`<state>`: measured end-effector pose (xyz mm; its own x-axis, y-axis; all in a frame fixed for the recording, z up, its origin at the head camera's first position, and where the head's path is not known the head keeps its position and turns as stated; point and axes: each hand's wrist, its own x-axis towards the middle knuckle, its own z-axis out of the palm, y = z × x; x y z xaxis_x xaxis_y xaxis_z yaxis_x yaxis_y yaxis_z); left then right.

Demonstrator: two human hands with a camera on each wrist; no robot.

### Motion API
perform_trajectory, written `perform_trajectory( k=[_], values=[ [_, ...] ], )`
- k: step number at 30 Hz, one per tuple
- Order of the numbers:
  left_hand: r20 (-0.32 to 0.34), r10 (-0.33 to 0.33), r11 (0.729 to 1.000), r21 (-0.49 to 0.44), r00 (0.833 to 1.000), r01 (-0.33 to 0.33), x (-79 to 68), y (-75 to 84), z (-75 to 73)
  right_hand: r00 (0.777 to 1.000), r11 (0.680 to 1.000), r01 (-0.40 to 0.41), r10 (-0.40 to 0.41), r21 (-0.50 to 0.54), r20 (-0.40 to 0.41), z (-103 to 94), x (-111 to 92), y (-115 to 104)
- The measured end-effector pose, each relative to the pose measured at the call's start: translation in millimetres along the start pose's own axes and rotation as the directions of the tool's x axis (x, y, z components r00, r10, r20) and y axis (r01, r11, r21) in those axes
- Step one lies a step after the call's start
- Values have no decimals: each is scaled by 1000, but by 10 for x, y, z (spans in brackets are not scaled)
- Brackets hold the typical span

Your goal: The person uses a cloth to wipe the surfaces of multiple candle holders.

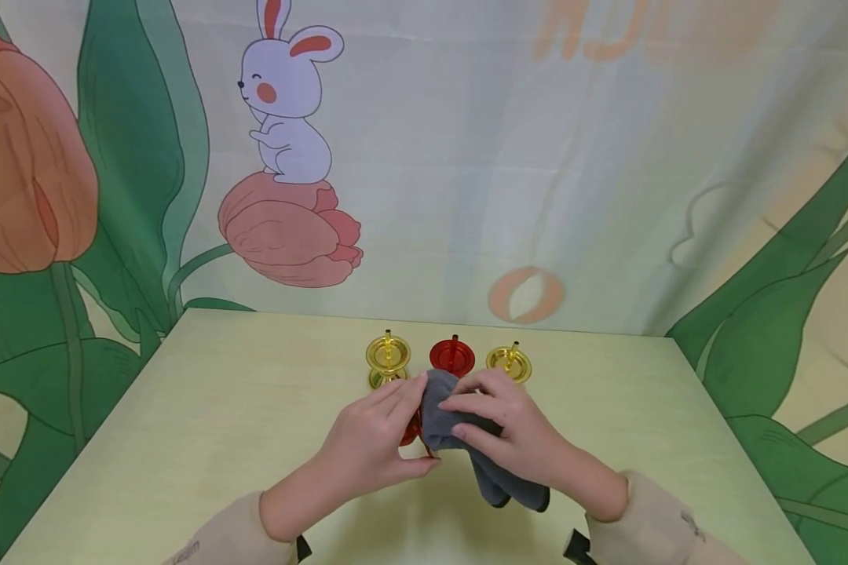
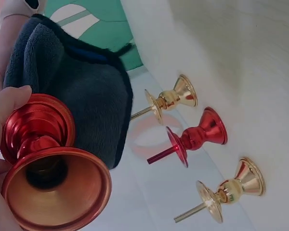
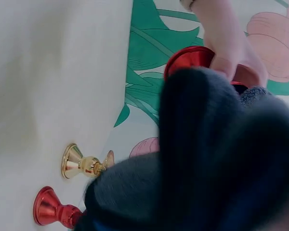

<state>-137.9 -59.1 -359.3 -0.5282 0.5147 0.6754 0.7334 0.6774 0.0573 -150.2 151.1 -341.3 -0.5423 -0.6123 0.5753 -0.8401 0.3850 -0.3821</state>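
Observation:
My left hand [image 1: 363, 443] holds a shiny red candlestick [image 2: 38, 144] tilted over, its hollow, gold-toned base facing the left wrist camera. In the head view the hand and cloth cover most of it. My right hand [image 1: 512, 428] grips a dark grey plush cloth [image 1: 441, 416] with a black edge and presses it to the candlestick, over the end away from the base. Two folds of the cloth hang below the right hand. From the right wrist, the bunched cloth [image 3: 197, 144] fills the front and hides most of the candlestick.
Behind the hands, three more candlesticks stand upright in a row on the pale table [image 1: 254, 392]: a gold one [image 1: 388, 357] on the left, a red one [image 1: 452, 357] in the middle, a gold one [image 1: 509, 363] on the right. A printed curtain [image 1: 424, 157] hangs along the far edge.

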Motion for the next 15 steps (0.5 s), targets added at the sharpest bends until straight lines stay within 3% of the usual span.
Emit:
perform_trajectory(
  k=[7, 15],
  values=[
    [-45, 22, 1000, -6, 999, -22, -22, -16, 10, 990, 986, 132, -126, -101, 60, 25, -5, 29],
    [-48, 62, 998, -4, 997, -63, -39, -44, 16, 976, 946, 218, -205, -240, 76, 94, 8, 24]
  ],
)
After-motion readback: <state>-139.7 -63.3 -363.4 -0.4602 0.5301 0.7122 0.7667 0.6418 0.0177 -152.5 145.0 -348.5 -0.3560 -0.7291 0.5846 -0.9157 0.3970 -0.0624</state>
